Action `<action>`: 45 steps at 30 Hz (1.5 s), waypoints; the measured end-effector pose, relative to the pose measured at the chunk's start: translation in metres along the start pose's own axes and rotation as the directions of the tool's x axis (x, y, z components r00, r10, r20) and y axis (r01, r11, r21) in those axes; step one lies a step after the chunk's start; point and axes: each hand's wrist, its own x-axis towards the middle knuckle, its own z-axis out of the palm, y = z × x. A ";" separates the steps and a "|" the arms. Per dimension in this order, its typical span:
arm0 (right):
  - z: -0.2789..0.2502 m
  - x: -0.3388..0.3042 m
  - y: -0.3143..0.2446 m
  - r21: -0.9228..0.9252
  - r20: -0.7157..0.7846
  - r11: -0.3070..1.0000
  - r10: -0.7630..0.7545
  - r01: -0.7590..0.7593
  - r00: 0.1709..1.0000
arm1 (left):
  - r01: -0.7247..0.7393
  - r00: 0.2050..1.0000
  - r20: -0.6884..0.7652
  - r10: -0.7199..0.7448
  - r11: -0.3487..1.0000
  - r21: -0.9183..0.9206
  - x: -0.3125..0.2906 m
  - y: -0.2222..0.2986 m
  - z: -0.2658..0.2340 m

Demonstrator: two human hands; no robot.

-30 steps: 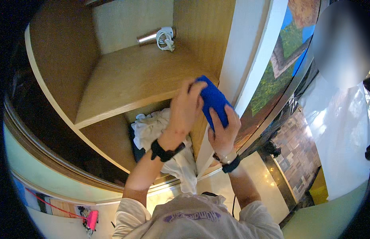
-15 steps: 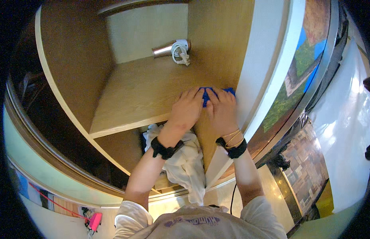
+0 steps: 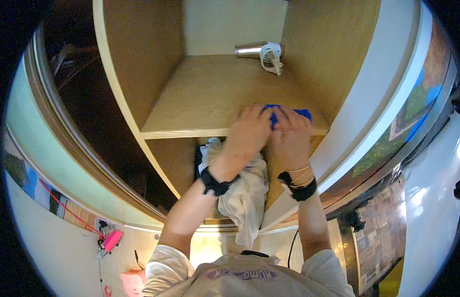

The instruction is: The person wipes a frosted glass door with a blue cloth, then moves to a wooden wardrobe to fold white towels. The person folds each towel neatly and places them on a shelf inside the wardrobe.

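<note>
A blue cloth point(image 3: 303, 113) lies on the wooden shelf point(image 3: 205, 101) close to its front edge, toward the right side wall. My left hand point(image 3: 252, 129) presses on the cloth's left part with bent fingers, slightly blurred. My right hand point(image 3: 293, 136) lies right beside it, closed over the cloth's middle and right part. The two hands hide much of the cloth. Farther back on the shelf is a shiny cylindrical hair dryer point(image 3: 249, 50) with its white cord point(image 3: 271, 53) bundled at its right end.
Below the shelf, a crumpled white cloth point(image 3: 244, 198) hangs out of the lower compartment. Wooden side walls point(image 3: 140, 64) rise on both sides. A dark compartment point(image 3: 71, 99) opens at left. A pink object point(image 3: 112, 241) sits at lower left, a patterned mat point(image 3: 381, 232) at lower right.
The whole view has turned, so the cabinet sits farther right and more upright in it. Both hands stay on the blue cloth, which now shows slightly away from the right side wall.
</note>
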 end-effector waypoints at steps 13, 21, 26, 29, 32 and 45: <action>0.048 0.031 -0.115 0.381 -0.076 0.913 -0.125 0.145 0.989 | 0.222 0.975 -0.054 -0.215 0.947 0.231 -0.053 -0.080 -0.098; -0.005 -0.001 0.002 0.199 0.116 0.978 0.036 -0.059 0.993 | -0.001 0.998 0.056 0.002 1.000 -0.027 -0.009 0.008 -0.028; 0.007 -0.015 0.060 -0.216 -0.073 0.975 0.041 -0.056 0.996 | 0.039 0.996 0.080 -0.035 0.998 -0.042 0.013 0.050 0.008; 0.003 -0.014 0.049 -0.292 -0.091 0.951 0.078 -0.102 0.993 | -0.005 1.000 0.015 0.005 0.999 0.034 0.002 0.047 0.005; 0.003 -0.008 0.026 -0.242 0.072 0.967 0.095 -0.075 0.993 | 0.043 0.999 -0.006 -0.042 0.992 0.122 -0.011 0.031 -0.002; 0.050 0.030 -0.161 0.246 -0.032 0.946 -0.212 0.213 0.977 | 0.223 0.973 -0.116 -0.200 0.942 0.250 -0.098 -0.087 -0.132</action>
